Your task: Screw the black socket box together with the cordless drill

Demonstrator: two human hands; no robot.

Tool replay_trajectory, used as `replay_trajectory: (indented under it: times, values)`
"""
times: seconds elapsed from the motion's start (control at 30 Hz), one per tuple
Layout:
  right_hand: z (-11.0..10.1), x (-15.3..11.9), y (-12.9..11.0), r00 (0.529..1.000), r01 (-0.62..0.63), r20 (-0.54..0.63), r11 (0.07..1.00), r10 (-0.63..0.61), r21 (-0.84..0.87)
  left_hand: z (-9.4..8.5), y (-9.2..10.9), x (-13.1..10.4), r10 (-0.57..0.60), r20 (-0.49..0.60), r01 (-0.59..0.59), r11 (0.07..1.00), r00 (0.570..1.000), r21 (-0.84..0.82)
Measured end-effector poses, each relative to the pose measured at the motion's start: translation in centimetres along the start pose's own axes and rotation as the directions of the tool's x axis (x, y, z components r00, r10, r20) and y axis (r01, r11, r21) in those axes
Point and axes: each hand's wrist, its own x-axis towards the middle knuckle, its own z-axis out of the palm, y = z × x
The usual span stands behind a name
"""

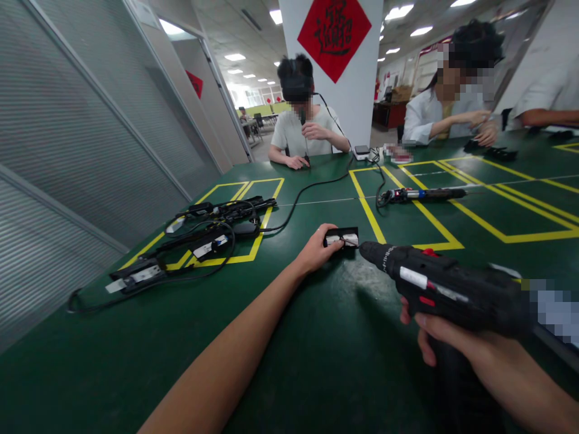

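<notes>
My left hand (319, 248) grips a small black box-like part (347, 232) with a pale inner face, low over the green table (289, 325). Wrapped round the handle of a black power drill (452, 286) is my right hand (446, 334). The drill lies level and points left. Its chuck is close to the right end of the black part; whether the tip touches it I cannot tell.
Black parts with cables (217, 232) lie at the left inside yellow tape outlines. A slim tool (425, 194) with a cord rests at the right back. One person (307, 126) sits across the table, another person (447, 114) at the back right. A cable (296, 202) crosses the middle.
</notes>
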Motion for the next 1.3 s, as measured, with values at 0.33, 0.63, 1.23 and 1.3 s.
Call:
replay_trajectory:
  times: [0.33, 0.63, 1.23, 1.3]
  values:
    - [-0.08, 0.07, -0.41, 1.000, 0.027, -0.005, 0.999, -0.027, -0.027, 0.24, -0.58, 0.26, 0.008, -0.011, -0.008, 1.000, 1.000, -0.002]
    - [0.04, -0.12, -0.67, 1.000, 0.009, -0.013, 0.999, -0.009, -0.041, 0.18, -0.49, 0.19, 0.009, 0.010, -0.009, 1.000, 1.000, -0.008]
    - [0.07, 0.16, -0.45, 0.999, 0.043, 0.006, 0.998, -0.043, -0.039, 0.20, -0.58, 0.18, 0.010, -0.005, -0.010, 1.000, 1.000, 0.001]
    - [0.06, 0.24, -0.31, 0.999, 0.043, 0.007, 0.998, -0.043, -0.040, 0.22, -0.64, 0.19, 0.014, -0.016, -0.014, 1.000, 1.000, 0.000]
